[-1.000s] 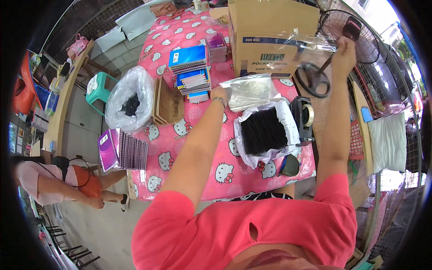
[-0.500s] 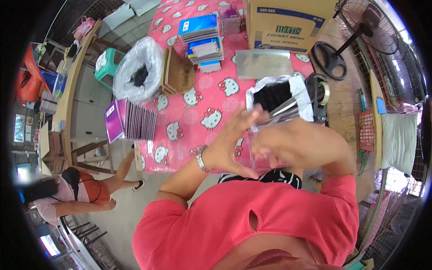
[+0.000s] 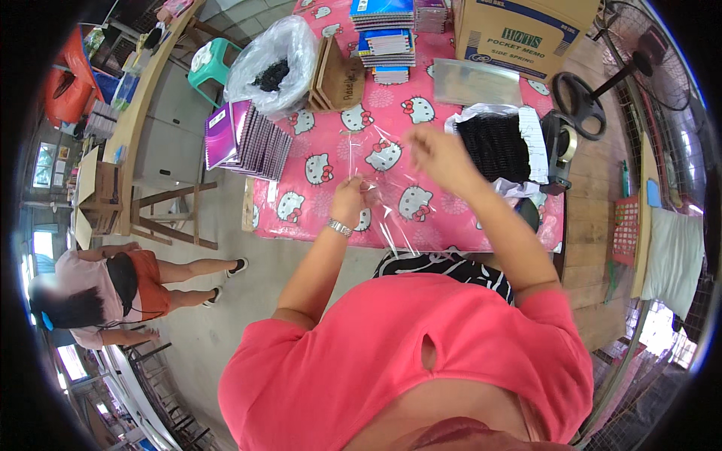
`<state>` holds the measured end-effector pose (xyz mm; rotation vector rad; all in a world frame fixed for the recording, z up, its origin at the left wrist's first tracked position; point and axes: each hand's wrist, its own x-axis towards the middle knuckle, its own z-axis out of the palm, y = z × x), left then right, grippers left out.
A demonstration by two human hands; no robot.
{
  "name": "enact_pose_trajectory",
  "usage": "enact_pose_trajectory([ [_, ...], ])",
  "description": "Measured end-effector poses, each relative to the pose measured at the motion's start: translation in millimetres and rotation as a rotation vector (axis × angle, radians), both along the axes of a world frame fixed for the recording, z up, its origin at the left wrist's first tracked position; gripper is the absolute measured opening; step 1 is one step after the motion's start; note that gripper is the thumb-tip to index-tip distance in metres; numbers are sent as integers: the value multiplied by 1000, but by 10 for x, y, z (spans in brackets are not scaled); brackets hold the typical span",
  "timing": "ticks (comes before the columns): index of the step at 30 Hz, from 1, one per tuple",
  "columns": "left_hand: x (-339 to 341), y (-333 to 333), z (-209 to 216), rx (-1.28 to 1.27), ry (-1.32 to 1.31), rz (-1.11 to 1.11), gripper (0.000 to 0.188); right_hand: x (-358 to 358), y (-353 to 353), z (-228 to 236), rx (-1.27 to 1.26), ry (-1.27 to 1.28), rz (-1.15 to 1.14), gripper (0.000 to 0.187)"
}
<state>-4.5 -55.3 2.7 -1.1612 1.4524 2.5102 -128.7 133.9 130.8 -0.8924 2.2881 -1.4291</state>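
My left hand (image 3: 350,203), with a metal watch at the wrist, pinches a piece of clear plastic film (image 3: 387,218) over the near part of the pink patterned table cover (image 3: 297,233). The film is see-through and shows mostly by its glints, so its full outline is hard to make out. Farther right and higher, my right hand (image 3: 445,156) is smeared by motion, its fingers partly curled; whether it grips anything is unclear. Close by on its right lies a white-wrapped bundle of black spiral coils (image 3: 492,146). A tape dispenser (image 3: 558,154) stands beside that bundle.
Purple spiral notebooks (image 3: 252,143) are stacked at the left edge. Behind them are a plastic-lined bin (image 3: 274,71) and brown boards (image 3: 335,79). Blue notebooks (image 3: 383,34), clear sheets (image 3: 477,81) and a carton (image 3: 519,37) sit farther back. A person (image 3: 124,286) walks at left.
My hands, close together before, have moved apart, the right one away from the left and upward. The plastic film now lies lower over the table. My view has shifted, and the person stands farther away.
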Motion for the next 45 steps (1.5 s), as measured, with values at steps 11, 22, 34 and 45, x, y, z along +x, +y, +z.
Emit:
enact_pose_trajectory([
  [11, -7, -205, -155, -1318, 69, 81, 46, 759, -28, -1074, 95, 704, -232, 39],
  [22, 3, -32, 146, -1038, -362, -50, 75, 1054, -57, -1463, 141, 610, 151, 41],
  [34, 494, -588, -163, -222, 103, -140, 45, -80, 16, -1184, -18, -624, 200, 28],
  [45, 37, 283, 803, -1911, 78, -839, 30, -687, 113, -1660, 445, 57, 123, 21],
])
